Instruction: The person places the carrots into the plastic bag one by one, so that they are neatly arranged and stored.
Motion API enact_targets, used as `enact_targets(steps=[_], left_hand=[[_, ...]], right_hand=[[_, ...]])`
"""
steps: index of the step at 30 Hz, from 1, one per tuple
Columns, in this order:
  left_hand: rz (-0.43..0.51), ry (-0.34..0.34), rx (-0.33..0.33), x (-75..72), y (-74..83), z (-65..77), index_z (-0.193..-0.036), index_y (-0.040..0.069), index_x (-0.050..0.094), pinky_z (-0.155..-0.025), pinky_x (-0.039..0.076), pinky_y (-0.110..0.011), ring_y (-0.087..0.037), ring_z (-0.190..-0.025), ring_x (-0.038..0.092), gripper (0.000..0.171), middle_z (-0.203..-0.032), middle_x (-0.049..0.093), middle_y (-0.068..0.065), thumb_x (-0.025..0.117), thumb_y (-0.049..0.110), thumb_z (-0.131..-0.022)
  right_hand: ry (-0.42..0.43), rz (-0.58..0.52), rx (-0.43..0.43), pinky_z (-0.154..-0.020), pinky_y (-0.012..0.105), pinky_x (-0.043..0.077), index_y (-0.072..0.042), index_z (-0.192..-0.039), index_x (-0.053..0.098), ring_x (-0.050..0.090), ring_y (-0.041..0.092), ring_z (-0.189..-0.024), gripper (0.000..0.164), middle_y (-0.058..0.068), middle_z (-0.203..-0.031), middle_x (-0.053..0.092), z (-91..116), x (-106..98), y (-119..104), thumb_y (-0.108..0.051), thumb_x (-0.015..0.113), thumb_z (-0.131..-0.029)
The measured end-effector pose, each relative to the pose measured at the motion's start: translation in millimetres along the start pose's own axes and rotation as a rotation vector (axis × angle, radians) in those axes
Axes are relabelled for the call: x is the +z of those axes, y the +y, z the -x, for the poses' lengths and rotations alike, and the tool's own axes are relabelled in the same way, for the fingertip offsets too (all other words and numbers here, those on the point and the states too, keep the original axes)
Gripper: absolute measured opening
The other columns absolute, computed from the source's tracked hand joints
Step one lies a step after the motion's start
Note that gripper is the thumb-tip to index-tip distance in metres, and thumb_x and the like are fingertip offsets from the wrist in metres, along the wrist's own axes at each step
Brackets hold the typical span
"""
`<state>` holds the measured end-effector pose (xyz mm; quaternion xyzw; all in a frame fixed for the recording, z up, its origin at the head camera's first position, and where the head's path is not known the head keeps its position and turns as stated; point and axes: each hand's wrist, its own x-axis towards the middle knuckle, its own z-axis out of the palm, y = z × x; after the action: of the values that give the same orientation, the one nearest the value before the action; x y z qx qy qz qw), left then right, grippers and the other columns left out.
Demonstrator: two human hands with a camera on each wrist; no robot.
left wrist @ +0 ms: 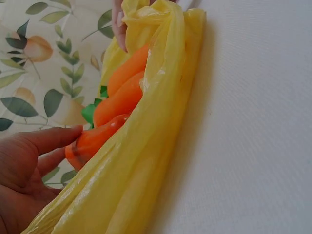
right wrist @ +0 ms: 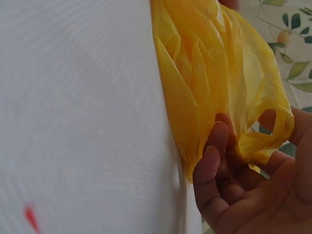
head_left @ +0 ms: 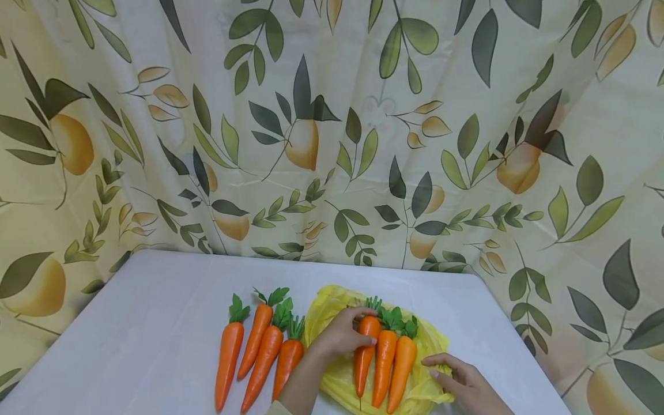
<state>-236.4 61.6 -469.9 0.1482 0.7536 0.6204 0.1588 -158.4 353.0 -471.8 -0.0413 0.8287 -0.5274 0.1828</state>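
**Left hand (head_left: 343, 332) on a carrot (head_left: 364, 356), right hand (head_left: 465, 382) at the bag (head_left: 323, 314)**

Your left thumb and fingers pinch that carrot just below its leaves, probably because its thick end offers the surest purchase. Your right fingers curl lightly around the yellow plastic's edge, apparently to steady the thin film. Between your hands, the pinched carrot lies on the bag beside two paler carrots (head_left: 384, 364), all leaves pointing away from you, which puts the tops within easy reach. Left of your left hand, four more carrots (head_left: 228, 364) rest directly on the bench (head_left: 140, 323), likewise leaves outward, seemingly set apart from the bag.
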Motion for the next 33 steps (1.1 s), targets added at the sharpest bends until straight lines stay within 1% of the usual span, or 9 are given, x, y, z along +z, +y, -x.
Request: enact_targets(steps=[5, 11, 14, 17, 22, 25, 29, 33], left_hand=[[-0.017, -0.002, 0.016, 0.4, -1.6, 1.4, -0.132, 0.008, 0.069, -0.083, 0.055, -0.038, -0.023, -0.099, 0.059, 0.052, -0.117, 0.061, -0.004, 0.079, -0.011, -0.084], [-0.005, 0.008, 0.008, 1.3, -2.1, 3.0, -0.131, 0.008, 0.069, -0.082, 0.056, -0.038, -0.024, -0.100, 0.059, 0.052, -0.118, 0.060, -0.004, 0.079, -0.012, -0.084], [-0.012, 0.013, 0.004, 1.4, -2.0, 3.7, -0.132, 0.007, 0.068, -0.082, 0.056, -0.038, -0.024, -0.100, 0.059, 0.052, -0.120, 0.060, -0.005, 0.079, -0.011, -0.084], [-0.016, 0.014, 0.010, 1.5, -2.0, 4.5, -0.132, 0.007, 0.068, -0.080, 0.056, -0.037, -0.024, -0.100, 0.059, 0.052, -0.122, 0.058, -0.005, 0.079, -0.011, -0.084], [-0.036, -0.001, 0.027, 1.6, -2.9, 4.5, -0.132, 0.006, 0.068, -0.080, 0.057, -0.037, -0.024, -0.100, 0.059, 0.051, -0.122, 0.058, -0.005, 0.079, -0.010, -0.085], [-0.068, -0.007, 0.034, 1.0, -4.3, 3.4, -0.133, 0.008, 0.068, -0.083, 0.056, -0.037, -0.022, -0.101, 0.060, 0.051, -0.123, 0.060, -0.005, 0.080, -0.007, -0.085], [-0.098, -0.008, 0.027, -2.1, -4.8, 3.3, -0.133, 0.012, 0.069, -0.083, 0.055, -0.038, -0.022, -0.100, 0.059, 0.052, -0.124, 0.062, -0.003, 0.081, -0.002, -0.085], [-0.085, -0.008, 0.020, -7.0, -4.5, 4.9, -0.135, 0.013, 0.068, -0.082, 0.053, -0.038, -0.024, -0.100, 0.058, 0.052, -0.128, 0.062, -0.006, 0.081, 0.001, -0.086]], right_hand=[[-0.004, 0.002, -0.007, -0.082, 0.028, 0.054, 0.004, -0.133, 0.060, 0.061, 0.020, -0.099, 0.036, 0.026, -0.142, 0.053, 0.4, -0.6, 0.5, -0.021, 0.057, -0.108], [0.008, 0.016, 0.004, -0.082, 0.028, 0.054, 0.002, -0.132, 0.061, 0.059, 0.022, -0.102, 0.036, 0.026, -0.143, 0.052, 0.8, -0.3, -1.8, -0.024, 0.059, -0.107], [0.010, 0.015, -0.002, -0.081, 0.028, 0.054, 0.003, -0.133, 0.060, 0.060, 0.021, -0.098, 0.036, 0.026, -0.142, 0.052, 1.0, -0.2, -1.0, -0.022, 0.057, -0.107], [0.011, 0.005, 0.007, -0.079, 0.028, 0.054, 0.003, -0.133, 0.060, 0.061, 0.021, -0.095, 0.036, 0.023, -0.140, 0.054, 0.8, 0.0, -0.6, -0.022, 0.058, -0.107], [0.005, -0.013, 0.005, -0.077, 0.029, 0.054, 0.004, -0.133, 0.059, 0.062, 0.021, -0.091, 0.038, 0.021, -0.137, 0.056, 1.7, -0.3, -0.1, -0.023, 0.058, -0.107], [0.032, 0.007, 0.012, -0.076, 0.029, 0.054, 0.003, -0.133, 0.060, 0.062, 0.022, -0.092, 0.038, 0.022, -0.137, 0.056, 2.2, 0.0, -0.5, -0.024, 0.059, -0.106], [0.077, 0.037, 0.041, -0.078, 0.029, 0.054, 0.000, -0.132, 0.062, 0.059, 0.024, -0.099, 0.039, 0.024, -0.142, 0.053, 2.0, 1.1, -2.7, -0.028, 0.062, -0.105], [0.084, 0.042, 0.042, -0.077, 0.030, 0.054, 0.000, -0.132, 0.061, 0.057, 0.026, -0.100, 0.040, 0.025, -0.141, 0.053, 2.3, 1.5, -4.0, -0.028, 0.063, -0.104]])
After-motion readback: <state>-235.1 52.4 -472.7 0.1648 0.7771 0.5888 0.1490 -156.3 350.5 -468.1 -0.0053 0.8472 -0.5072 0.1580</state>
